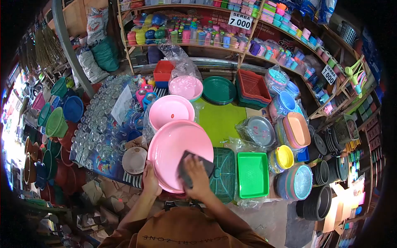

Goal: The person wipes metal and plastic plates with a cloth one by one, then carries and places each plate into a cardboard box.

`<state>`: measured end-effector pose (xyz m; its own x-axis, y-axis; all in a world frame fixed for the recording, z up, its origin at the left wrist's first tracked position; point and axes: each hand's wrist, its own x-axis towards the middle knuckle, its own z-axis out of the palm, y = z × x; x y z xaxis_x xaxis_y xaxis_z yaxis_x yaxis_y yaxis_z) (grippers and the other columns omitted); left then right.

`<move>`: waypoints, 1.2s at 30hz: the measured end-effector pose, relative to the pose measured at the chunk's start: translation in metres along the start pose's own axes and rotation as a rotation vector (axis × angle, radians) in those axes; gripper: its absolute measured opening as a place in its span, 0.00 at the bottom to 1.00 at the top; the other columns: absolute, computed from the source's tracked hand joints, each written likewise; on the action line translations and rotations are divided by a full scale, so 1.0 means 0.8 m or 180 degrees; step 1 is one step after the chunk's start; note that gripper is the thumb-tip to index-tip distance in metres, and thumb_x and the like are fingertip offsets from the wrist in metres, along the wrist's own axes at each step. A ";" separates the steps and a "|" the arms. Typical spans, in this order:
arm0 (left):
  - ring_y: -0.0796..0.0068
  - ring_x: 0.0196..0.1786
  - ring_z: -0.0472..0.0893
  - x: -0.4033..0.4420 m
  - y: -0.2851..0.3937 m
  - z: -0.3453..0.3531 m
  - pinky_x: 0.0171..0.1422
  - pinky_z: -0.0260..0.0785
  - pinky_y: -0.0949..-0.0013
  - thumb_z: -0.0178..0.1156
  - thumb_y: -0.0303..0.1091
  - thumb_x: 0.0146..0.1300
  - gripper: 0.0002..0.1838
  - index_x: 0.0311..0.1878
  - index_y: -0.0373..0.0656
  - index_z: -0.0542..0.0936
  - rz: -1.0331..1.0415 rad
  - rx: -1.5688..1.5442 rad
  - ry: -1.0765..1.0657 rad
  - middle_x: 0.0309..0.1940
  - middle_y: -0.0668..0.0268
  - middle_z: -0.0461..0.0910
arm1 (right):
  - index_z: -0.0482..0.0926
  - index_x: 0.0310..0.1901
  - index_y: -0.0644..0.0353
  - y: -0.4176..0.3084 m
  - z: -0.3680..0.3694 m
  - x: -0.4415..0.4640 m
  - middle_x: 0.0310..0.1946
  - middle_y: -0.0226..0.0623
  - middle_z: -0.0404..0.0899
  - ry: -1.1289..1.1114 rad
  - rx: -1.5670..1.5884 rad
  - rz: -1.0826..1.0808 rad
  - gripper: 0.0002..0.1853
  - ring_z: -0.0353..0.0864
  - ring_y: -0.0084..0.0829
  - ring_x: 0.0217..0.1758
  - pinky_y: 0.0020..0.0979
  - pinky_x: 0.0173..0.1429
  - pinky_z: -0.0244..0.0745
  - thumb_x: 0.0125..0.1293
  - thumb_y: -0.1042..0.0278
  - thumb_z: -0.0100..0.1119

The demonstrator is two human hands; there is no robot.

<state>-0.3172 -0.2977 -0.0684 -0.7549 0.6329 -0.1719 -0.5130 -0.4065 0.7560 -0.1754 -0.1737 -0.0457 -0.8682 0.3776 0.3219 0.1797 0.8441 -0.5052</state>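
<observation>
A large round pink basin (169,153) is tilted toward me in front of my body. My left hand (151,180) grips its lower left rim, fingers closed around the edge. My right hand (196,175) presses a dark grey cloth (185,169) against the lower right of the basin, and part of the cloth sticks out beyond my fingers. Behind it sits a smaller pink basin (171,111), partly covered by the large one. A dark green plastic basket (223,175) lies just right of my right hand.
A bright green tray (253,175), a yellow container (284,157) and a stack of pastel basins (298,182) stand to the right. Several glass jars (97,124) cover the table at left. Shelves of plastic ware (186,37) line the back.
</observation>
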 end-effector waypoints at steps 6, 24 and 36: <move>0.65 0.58 0.71 -0.004 0.004 0.001 0.62 0.65 0.61 0.40 0.53 0.70 0.30 0.63 0.37 0.61 0.0010 -0.0009 0.0049 0.58 0.56 0.69 | 0.47 0.69 0.61 0.035 0.019 -0.016 0.71 0.46 0.44 0.0431 0.0015 0.0667 0.38 0.41 0.54 0.73 0.53 0.71 0.41 0.63 0.53 0.48; 0.72 0.53 0.72 -0.035 -0.007 0.008 0.59 0.65 0.67 0.41 0.45 0.72 0.22 0.56 0.35 0.67 -0.0001 0.0211 0.0421 0.52 0.60 0.72 | 0.63 0.62 0.62 0.143 0.022 0.048 0.60 0.48 0.65 0.1195 0.1981 0.1586 0.29 0.61 0.45 0.65 0.37 0.67 0.55 0.66 0.51 0.46; 0.63 0.24 0.75 -0.017 0.008 0.021 0.29 0.69 0.67 0.68 0.40 0.47 0.12 0.27 0.45 0.76 0.3003 0.4808 -0.1294 0.20 0.66 0.72 | 0.66 0.59 0.63 0.071 -0.001 -0.032 0.51 0.38 0.73 0.1764 0.4535 0.3573 0.28 0.75 0.35 0.50 0.35 0.54 0.70 0.67 0.48 0.49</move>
<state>-0.3032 -0.2977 -0.0510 -0.2872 0.7672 0.5735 0.9172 0.0477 0.3955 -0.1430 -0.1351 -0.0822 -0.3596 0.7602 -0.5411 -0.2367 -0.6352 -0.7352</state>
